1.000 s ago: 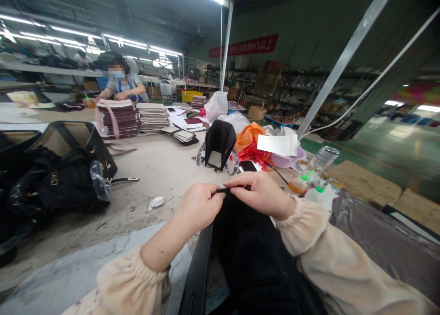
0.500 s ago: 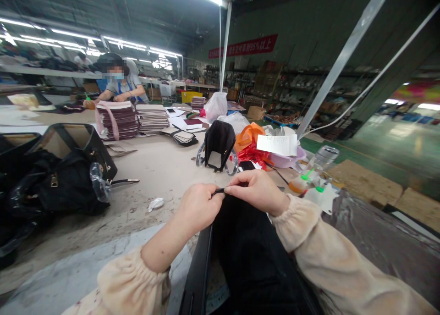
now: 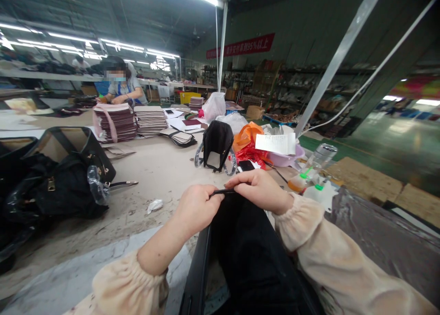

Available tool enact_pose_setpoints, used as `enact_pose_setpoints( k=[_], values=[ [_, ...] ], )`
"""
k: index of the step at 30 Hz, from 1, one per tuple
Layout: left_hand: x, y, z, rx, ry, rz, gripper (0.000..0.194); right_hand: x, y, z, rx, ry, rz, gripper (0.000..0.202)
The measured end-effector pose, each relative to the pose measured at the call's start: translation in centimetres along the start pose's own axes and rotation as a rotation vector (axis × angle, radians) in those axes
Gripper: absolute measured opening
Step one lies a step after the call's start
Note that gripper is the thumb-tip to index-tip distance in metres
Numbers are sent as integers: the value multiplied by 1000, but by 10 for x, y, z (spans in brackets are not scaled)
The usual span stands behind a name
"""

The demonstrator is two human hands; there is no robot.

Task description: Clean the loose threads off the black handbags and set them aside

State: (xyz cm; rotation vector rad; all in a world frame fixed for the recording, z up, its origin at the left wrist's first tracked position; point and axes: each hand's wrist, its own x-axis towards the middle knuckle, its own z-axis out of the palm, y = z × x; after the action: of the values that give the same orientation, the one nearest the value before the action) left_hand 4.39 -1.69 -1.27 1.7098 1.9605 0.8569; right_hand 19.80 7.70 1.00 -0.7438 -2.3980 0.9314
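Left hand is pinching the top edge of a black bag, thumb and fingers clamped right on the rim. The right hand has the same edge just beside it, fingertips on top, so both are gripping, nothing loose. The bag itself is right up close at the bottom of the view, running down from the hands between the two fuzzy cream sleeves. Its lower part runs out of frame, so can't tell you what it sits on.

Moving out a bit: there's a crumpled white scrap on the desk off to the left of the hands, and straight ahead a small black bag stands with clear plastic around its handles. Further left is a pile of black bags, one with a gold zip pull showing, more plastic wrap on it too.

Right side is kinda messy lol. Dark phone, red plastic bag, orange bag, then a sheet of paper with writing over a light purple basin. Near the right forearm: a clear bottle with a silver lid and a squeeze bottle with orange liquid.

Farther back, two stacks of cut pieces, one with a pink strip over it, and behind those a masked co-worker leaning over the work. Red banner on the back wall.
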Motion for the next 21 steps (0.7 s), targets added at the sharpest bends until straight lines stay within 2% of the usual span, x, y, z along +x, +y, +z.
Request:
enact_pose_setpoints(
  k=[3, 5, 8, 11, 17, 21],
  values=[
    [0, 2, -1, 12, 0, 4, 26, -5, 5, 3, 144, 96, 40, 28],
    [0, 3, -2, 27, 0, 15, 26, -10, 10, 5, 228, 214, 54, 25],
    [0, 2, -4, 34, -6, 32, 25, -20, 20, 6, 298, 382, 90, 28],
    [0, 1, -4, -1, -8, 55, 18, -32, 30, 4, 339, 490, 148, 30],
    [-6, 1, -5, -123, 95, 155, 21, -45, 47, 9, 449, 610, 211, 36],
    [-7, 6, -9, 73, 156, 303, 14, -36, 65, 21, 681, 623, 223, 41]
  ],
)
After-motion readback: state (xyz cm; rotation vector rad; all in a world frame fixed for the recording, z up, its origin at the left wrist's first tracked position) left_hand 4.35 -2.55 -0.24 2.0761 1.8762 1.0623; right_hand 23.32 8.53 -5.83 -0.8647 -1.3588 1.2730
